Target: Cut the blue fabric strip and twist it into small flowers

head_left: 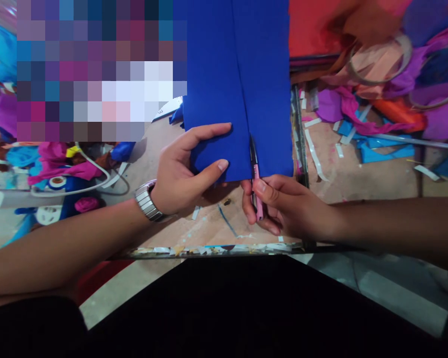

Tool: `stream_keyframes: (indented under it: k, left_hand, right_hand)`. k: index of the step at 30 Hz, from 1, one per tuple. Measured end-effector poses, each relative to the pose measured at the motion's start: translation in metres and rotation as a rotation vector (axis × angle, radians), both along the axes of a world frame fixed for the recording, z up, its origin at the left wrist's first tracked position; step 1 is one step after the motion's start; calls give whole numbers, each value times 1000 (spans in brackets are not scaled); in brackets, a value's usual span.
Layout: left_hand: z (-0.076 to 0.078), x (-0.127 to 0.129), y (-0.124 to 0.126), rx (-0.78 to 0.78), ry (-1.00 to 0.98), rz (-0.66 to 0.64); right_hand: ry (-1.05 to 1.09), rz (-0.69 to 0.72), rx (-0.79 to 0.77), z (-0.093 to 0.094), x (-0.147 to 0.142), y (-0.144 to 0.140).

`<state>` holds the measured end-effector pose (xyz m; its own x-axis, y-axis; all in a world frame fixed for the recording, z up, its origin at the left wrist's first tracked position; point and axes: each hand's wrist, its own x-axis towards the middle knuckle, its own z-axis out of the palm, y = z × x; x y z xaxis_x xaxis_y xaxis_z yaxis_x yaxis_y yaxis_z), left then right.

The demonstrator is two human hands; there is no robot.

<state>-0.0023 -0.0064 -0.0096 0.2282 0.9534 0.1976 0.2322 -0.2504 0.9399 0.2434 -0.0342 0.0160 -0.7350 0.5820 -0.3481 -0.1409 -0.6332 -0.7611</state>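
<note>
Nearest the lens, the right hand (283, 206) pinches a slim pink-handled cutter (257, 191), its blade entering the near edge of the deep-blue paper sheet (239, 74) just beyond the knuckles. The left hand (184, 171), beside it, grips the sheet's left half between thumb and fingers; keeping that side taut and the blade along the slit should give a straight cut.

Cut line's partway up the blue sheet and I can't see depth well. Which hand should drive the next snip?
Probably the right hand: it already grips the pink-handled scissors, blades in the slit of the blue sheet. The left hand pinches the sheet's near edge, steadying it.
</note>
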Motion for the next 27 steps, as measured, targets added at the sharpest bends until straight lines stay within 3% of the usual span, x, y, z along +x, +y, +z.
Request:
stream_keyframes:
  k: [12,27]
  left_hand:
    - [6,6,0,92,-21,5]
    - [8,6,-3,23,17,22]
  right_hand:
    - [-19,-49,-44,5,0,2]
    - [-31,-53,-40,8,-2,2]
